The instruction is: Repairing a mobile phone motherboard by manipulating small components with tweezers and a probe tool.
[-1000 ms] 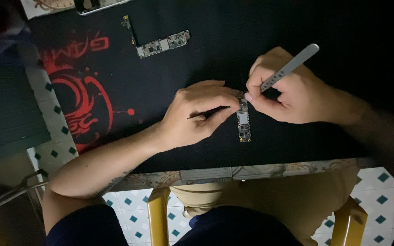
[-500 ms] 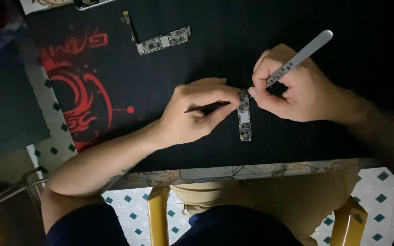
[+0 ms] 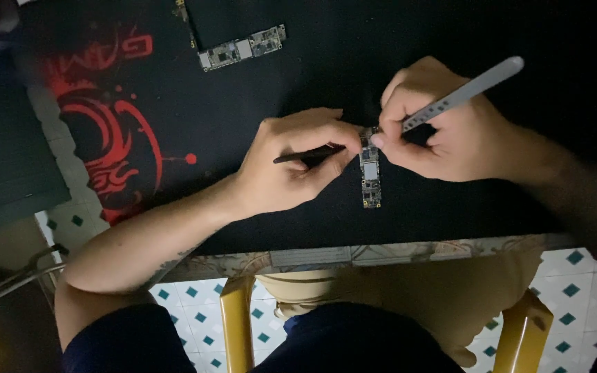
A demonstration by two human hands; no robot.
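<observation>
the small circuit board lies flat on the black mat near the front edge of the desk, its long side running toward you. your left hand is closed around a thin dark tool, fingertips pressed against the board's left edge to steady it. your right hand is clenched on grey tweezers, whose tips meet the board's far end; whether they pinch anything there is too small to tell.

treat the board as light, stiff and fragile: it will likely skate on the mat if pushed, and the tiny parts on its face can chip. hold it by the bare long edges, not across the top.

room is tight toward you, where the mat ends just beyond the board's near end and the desk drops to the tiled floor. there is open mat to the right and behind; a second board sits well apart at the far left.
</observation>
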